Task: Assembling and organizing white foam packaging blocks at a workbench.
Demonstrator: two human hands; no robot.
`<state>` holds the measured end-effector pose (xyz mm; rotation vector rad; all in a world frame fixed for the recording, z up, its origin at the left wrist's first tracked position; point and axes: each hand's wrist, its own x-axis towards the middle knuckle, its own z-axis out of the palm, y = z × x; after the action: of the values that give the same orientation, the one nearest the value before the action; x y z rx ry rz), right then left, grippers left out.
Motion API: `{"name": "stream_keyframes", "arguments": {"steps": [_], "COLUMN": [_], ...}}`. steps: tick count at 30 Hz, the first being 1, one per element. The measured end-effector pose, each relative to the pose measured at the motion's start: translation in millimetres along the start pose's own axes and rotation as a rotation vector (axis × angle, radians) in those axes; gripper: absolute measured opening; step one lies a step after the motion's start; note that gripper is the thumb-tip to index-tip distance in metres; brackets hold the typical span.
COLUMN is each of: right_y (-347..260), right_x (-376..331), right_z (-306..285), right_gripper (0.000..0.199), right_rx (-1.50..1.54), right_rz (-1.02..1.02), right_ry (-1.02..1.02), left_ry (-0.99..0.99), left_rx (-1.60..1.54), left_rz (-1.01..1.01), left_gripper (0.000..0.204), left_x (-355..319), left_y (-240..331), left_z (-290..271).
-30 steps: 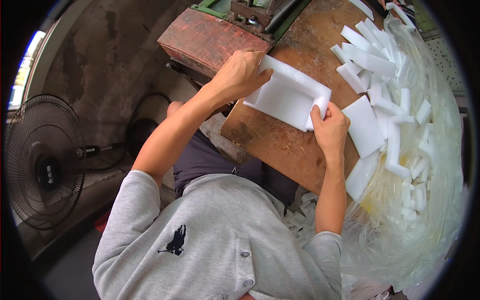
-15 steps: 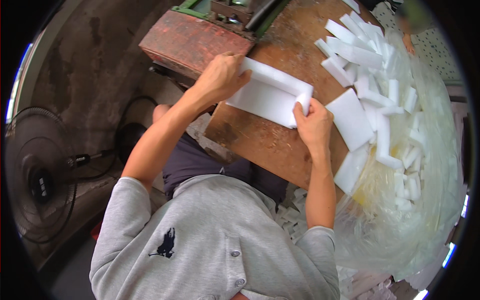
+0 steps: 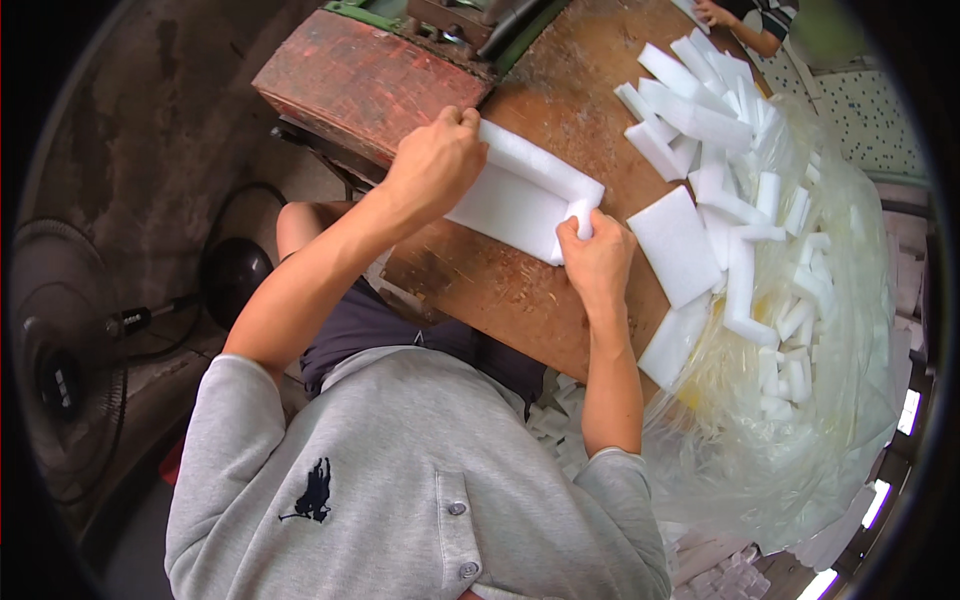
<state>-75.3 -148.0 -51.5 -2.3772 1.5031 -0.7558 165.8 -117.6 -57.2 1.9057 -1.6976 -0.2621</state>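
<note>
A white foam tray with raised strips along its far and right sides lies between my hands, above the near part of the brown wooden table. My left hand is closed on its left end, the fingertips hooked over the far strip. At the right end, my right hand grips the corner, with its thumb pressed on the short side strip. The left edge of the foam is hidden behind my left hand.
Loose white foam pieces pile up at the right, partly in a clear plastic bag. Two flat foam sheets lie near my right hand. A red block and green machine stand far left; a fan stands left. Another person's hand is at the far edge.
The whole view has shifted, so the scene sits slightly further left. Both hands still hold the foam tray. Another person's arm now shows at the far edge, by the foam pile.
</note>
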Motion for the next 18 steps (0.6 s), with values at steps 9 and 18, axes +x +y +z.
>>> {"name": "stream_keyframes", "arguments": {"steps": [9, 18], "right_y": [28, 44], "right_x": [-29, -84], "right_z": [-49, -76], "right_gripper": [0.026, 0.057], "right_rx": [-0.021, 0.484], "right_rz": [0.170, 0.739], "right_ry": [-0.133, -0.003], "left_ry": [0.126, 0.104], "left_rx": [-0.266, -0.215], "left_rz": [0.903, 0.699], "left_gripper": [0.036, 0.043], "left_x": [-136, -59], "left_y": [147, 108], "left_z": [-1, -5]}}
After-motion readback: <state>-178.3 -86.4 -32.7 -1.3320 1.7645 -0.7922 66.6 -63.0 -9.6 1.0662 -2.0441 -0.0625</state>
